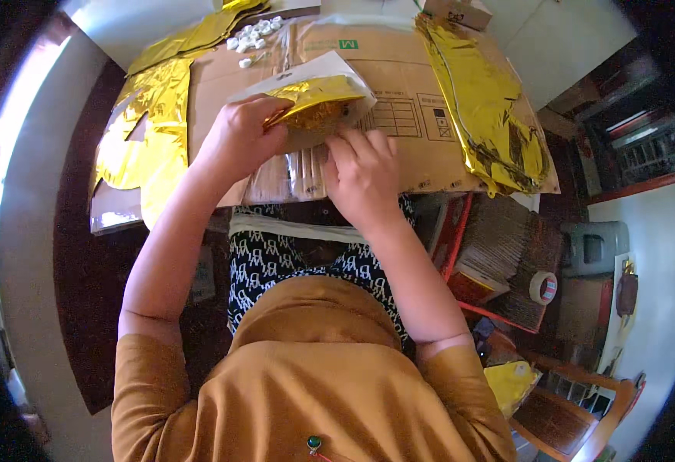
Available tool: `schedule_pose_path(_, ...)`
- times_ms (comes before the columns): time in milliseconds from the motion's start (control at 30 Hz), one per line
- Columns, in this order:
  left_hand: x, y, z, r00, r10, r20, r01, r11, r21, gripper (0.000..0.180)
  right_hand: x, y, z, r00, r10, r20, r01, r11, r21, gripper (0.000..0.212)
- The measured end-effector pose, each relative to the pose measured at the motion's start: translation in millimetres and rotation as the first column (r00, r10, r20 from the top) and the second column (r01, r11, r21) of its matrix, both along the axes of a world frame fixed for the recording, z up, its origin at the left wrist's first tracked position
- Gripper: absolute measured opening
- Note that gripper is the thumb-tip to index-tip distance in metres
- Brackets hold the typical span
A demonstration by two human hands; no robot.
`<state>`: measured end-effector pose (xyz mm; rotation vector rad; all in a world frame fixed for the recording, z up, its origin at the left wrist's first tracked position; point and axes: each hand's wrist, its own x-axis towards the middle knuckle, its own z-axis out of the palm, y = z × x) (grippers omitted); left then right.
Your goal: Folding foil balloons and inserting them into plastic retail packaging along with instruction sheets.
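Though foil flanks hands, cardboard intervenes.

Two hands, one tape roll

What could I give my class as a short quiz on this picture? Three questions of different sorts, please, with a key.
1. True or false: the roll of tape lies on the person's left.

2. Which thing do the fingers of the left hand grip?
A) the roll of tape
B) the gold foil piece
C) a pair of scissors

3. Fill the gap with "near" or "far", as the person sees it: the small white pieces are by the ____ edge of the brown cardboard.

Key: 1. False, it lies on the right. 2. B. 3. far.
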<state>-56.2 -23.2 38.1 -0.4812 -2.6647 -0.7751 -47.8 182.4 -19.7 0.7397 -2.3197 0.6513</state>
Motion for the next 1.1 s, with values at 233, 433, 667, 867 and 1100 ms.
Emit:
schedule_pose_path(233, -0.8, 5.5, 1.9, 1.000, -0.001, -0.031, 0.001, 1.000, -0.015, 0.031, -20.4, -22.2, 19.5, 0.973, -0.135, 0.187, 0.075, 0.952, 0.295, 0.016)
schedule_pose_path(433, 0.5, 4.2, -1.0, 1.000, -0.001, 0.012, 0.002, 0.999, -0.053, 0.028, -27.6, -32.8, 17.4, 0.967, -0.159, 0.197, 0.077, 0.925, 0.373, 0.017)
schedule_pose_path(667, -1.1, 5.5, -6.9, 0.999, -0.036, -0.038, 0.035, 0.999, -0.031, 0.025, -34.0, -23.6, -2.2, 0.985, -0.173, -0.019, 0.173, 0.961, 0.214, 0.016)
schedule_pose_path(867, -3.1, 5.0, -10.9, 0.996, -0.044, -0.081, 0.039, 0.998, -0.052, 0.025, -35.5, -23.0, 10.1, 0.957, -0.192, 0.218, 0.116, 0.941, 0.319, 0.015)
schedule_pose_path(1100, 0.1, 15.2, -9.0, 0.991, -0.077, -0.108, 0.078, 0.997, -0.001, 0.027, 1.1, -9.1, 18.6, 0.973, -0.226, -0.039, 0.229, 0.949, 0.216, 0.014)
